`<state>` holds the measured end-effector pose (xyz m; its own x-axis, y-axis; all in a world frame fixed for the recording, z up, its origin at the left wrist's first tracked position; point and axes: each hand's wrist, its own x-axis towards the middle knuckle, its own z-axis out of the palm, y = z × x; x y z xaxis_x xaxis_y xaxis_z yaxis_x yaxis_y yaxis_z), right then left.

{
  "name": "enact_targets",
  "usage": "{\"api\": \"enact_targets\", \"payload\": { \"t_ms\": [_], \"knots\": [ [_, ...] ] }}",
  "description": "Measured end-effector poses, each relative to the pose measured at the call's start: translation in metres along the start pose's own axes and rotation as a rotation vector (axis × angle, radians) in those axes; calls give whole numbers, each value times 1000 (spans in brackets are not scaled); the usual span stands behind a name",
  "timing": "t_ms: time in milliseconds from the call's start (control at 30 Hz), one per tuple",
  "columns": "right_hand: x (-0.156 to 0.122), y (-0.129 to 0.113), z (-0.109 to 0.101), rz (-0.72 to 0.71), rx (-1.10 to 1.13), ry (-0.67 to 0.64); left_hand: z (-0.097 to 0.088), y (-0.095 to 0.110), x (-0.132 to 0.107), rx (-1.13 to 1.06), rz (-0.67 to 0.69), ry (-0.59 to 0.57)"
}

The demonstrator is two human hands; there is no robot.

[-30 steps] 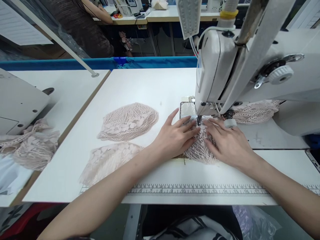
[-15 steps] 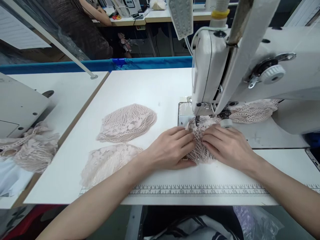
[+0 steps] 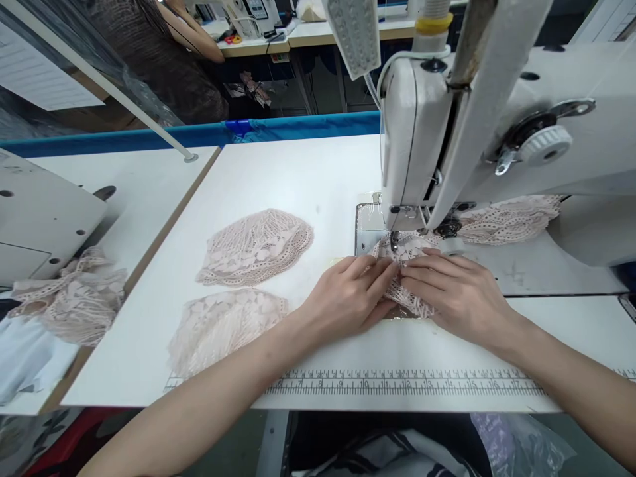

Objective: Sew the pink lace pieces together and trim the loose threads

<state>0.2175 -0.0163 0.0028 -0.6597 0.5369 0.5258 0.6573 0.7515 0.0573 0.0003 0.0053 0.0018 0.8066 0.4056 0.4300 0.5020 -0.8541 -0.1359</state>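
Observation:
A pale pink lace piece point(image 3: 408, 299) lies under the sewing machine's presser foot point(image 3: 394, 241), bunched in folds between my hands. My left hand point(image 3: 352, 291) pinches its left side, with fingers closed and thumb low at the lace edge. On the other side my right hand point(image 3: 453, 290) holds the lace down with its fingers together, their tips almost meeting the left ones. Both hands sit just in front of the sewing machine point(image 3: 412, 132). My fingers cover part of the lace.
Two loose lace cups, one upper point(image 3: 256, 246) and one lower point(image 3: 223, 324), lie left on the white table point(image 3: 278, 172). More lace point(image 3: 511, 220) sits behind the needle area. A printed ruler point(image 3: 397, 383) runs along the front edge. Another machine point(image 3: 44, 218) stands left; a person point(image 3: 163, 59) is beyond.
My left hand has shifted slightly right, closer to the right hand. The lace between them is more bunched, and its front edge is drawn up from the table. The view has shifted a little.

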Motion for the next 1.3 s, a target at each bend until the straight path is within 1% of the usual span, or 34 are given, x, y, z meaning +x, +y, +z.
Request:
{"api": "enact_targets", "payload": {
  "t_ms": [100, 267, 567, 800, 967, 1033, 1200, 1300],
  "knots": [
    [0, 0, -2, -19, 31, -2, 0, -1, -1, 74, 32, 3],
    [2, 0, -3, -23, 39, -1, 3, -2, -2, 47, 54, 8],
    [1, 1, 2, -9, 33, 16, 4, -4, 0, 86, 36, 0],
    [4, 5, 6, 1, -14, 26, 6, -8, 1, 79, -14, -40],
    [4, 4, 7, 3, -51, 23, 4, -3, 0, 43, 13, -2],
    [3, 4, 7, 3, -56, 19, 3, -2, -1, 39, 1, 7],
    [2, 4, 8, 14, -62, 3, 6, -5, 1, 29, -7, 20],
    [2, 4, 9, 6, -79, -2, 7, -6, 2, 31, -29, 8]
  ]
}}
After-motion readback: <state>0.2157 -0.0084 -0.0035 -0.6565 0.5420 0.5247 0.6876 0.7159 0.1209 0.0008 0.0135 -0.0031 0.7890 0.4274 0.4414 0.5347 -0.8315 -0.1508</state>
